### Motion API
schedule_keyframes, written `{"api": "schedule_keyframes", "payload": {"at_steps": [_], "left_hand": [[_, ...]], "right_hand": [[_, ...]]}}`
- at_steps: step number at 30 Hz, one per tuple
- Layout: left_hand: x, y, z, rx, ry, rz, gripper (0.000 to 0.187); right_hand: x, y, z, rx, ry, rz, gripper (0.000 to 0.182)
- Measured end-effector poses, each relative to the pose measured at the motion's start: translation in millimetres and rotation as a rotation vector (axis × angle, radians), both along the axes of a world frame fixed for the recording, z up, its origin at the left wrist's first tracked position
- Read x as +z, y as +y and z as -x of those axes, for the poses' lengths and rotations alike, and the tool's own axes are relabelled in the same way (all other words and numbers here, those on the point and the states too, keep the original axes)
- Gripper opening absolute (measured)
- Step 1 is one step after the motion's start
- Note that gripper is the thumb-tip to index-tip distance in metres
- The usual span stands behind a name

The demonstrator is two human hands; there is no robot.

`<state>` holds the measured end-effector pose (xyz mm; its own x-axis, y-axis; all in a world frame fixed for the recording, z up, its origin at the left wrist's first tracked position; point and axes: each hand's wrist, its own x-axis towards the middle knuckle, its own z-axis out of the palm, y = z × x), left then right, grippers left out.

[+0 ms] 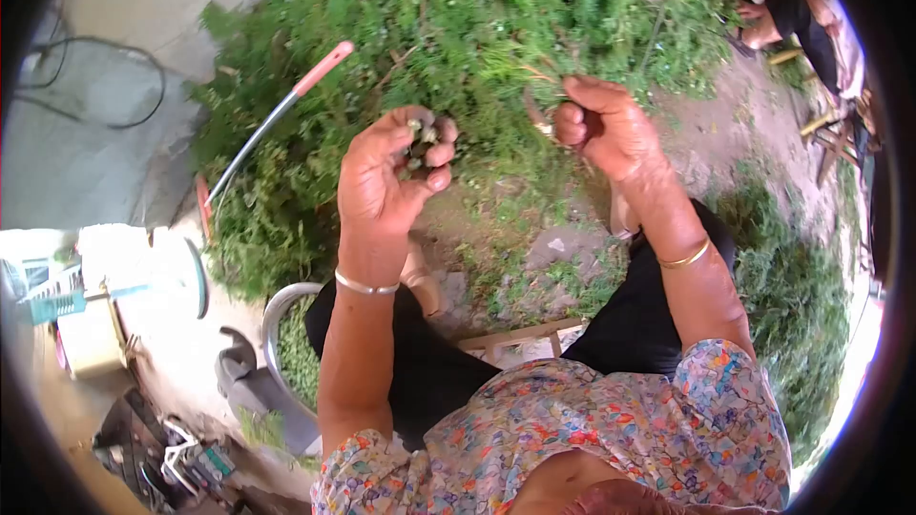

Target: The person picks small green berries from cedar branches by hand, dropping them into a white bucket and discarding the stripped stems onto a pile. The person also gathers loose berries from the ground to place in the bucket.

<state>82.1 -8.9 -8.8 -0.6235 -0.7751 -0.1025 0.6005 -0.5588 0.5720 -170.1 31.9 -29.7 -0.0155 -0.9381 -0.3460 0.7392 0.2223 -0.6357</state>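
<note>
Several small round greenish-brown pods lie in the curled fingers of my left hand, which is raised palm up. To its right, my right hand is closed in a pinch on a thin green sprig with a brownish stem. The two hands are apart, both above the ground. Behind them spreads a big heap of cut green branches. A long tool with a pink handle and a grey metal rod leans on the heap, left of my left hand.
A metal basin holding green bits stands at my lower left. More greenery lies at the right. Another person's leg and wooden stools show at the upper right. A dark cable loops over the concrete at the left.
</note>
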Motion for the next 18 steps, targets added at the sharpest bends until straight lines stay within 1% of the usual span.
{"api": "schedule_keyframes", "payload": {"at_steps": [1,3,4,5,7,9,11,13,15,17,18], "left_hand": [[4.3,1.0,-9.4,0.030,-0.020,0.008,0.021],[9.8,3.0,-25.0,0.015,-0.030,-0.001,0.020],[19.8,8.9,-31.8,0.102,-0.094,-0.004,0.013],[25.5,16.6,-46.0,0.167,-0.149,0.056,0.015],[41.6,44.8,-76.3,0.395,-0.365,0.141,0.019],[44.2,76.3,-113.7,0.632,-0.705,0.177,0.022],[24.5,109.7,-169.5,0.762,-0.922,0.139,0.025],[-6.9,153.1,-233.0,0.822,-1.204,0.051,0.035],[-40.0,196.2,-297.3,0.452,-2.028,0.323,0.046],[-41.4,236.5,-301.8,0.425,-2.230,0.343,0.052],[-43.1,250.7,-307.7,0.423,-2.274,0.335,0.043]], "right_hand": [[-1.6,1.4,0.1,0.030,-0.020,0.008,0.013],[-3.9,2.5,3.8,0.049,0.022,0.023,0.013],[-2.6,5.3,2.4,0.064,0.067,0.052,0.012],[-4.1,7.5,3.7,0.077,0.065,0.052,0.012],[-9.6,11.1,6.8,0.076,0.179,0.026,0.013],[-7.3,16.7,5.4,0.049,0.199,0.025,0.014],[-8.7,20.7,8.1,0.061,0.227,0.037,0.014],[-8.1,24.5,10.0,0.065,0.243,0.063,0.014],[-7.6,29.0,12.5,0.077,0.261,0.090,0.014],[-9.1,34.2,16.7,0.080,0.403,0.119,0.014],[-11.0,37.3,18.9,0.071,0.433,0.147,0.013]]}}
